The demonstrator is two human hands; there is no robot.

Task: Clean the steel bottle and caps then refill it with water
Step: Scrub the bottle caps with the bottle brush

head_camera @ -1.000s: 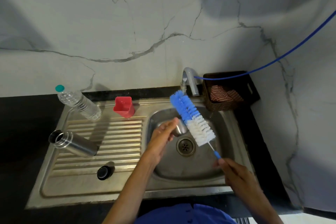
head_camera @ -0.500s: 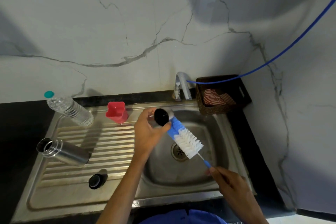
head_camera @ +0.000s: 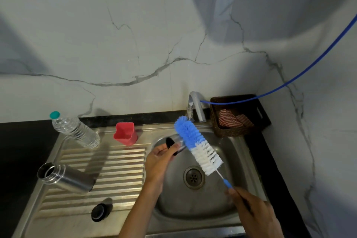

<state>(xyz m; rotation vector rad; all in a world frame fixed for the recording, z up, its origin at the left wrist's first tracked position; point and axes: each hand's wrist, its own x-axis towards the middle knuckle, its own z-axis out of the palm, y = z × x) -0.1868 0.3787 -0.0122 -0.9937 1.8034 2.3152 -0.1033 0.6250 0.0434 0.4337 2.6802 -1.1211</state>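
My left hand (head_camera: 157, 162) holds a steel cap with a black inside (head_camera: 174, 146) over the sink basin (head_camera: 237, 152). My right hand (head_camera: 251, 210) grips the thin blue handle of a blue and white bottle brush (head_camera: 199, 146). The brush's blue bristles lie against the cap's right side. An open steel bottle (head_camera: 65, 178) lies on its side on the ribbed drainboard (head_camera: 116, 176). A black inner cap (head_camera: 99, 212) rests near the drainboard's front edge.
A clear plastic water bottle with a teal cap (head_camera: 74, 129) lies at the back left. A red cup (head_camera: 125, 133) stands behind the drainboard. The tap (head_camera: 196, 107) rises behind the basin, beside a brown basket (head_camera: 237, 120) holding striped cloth. A blue hose (head_camera: 289, 81) crosses the wall.
The brush has slid out of the cap and now lies along its side, bristle tip pointing up toward the tap. The cap has turned in my left hand.
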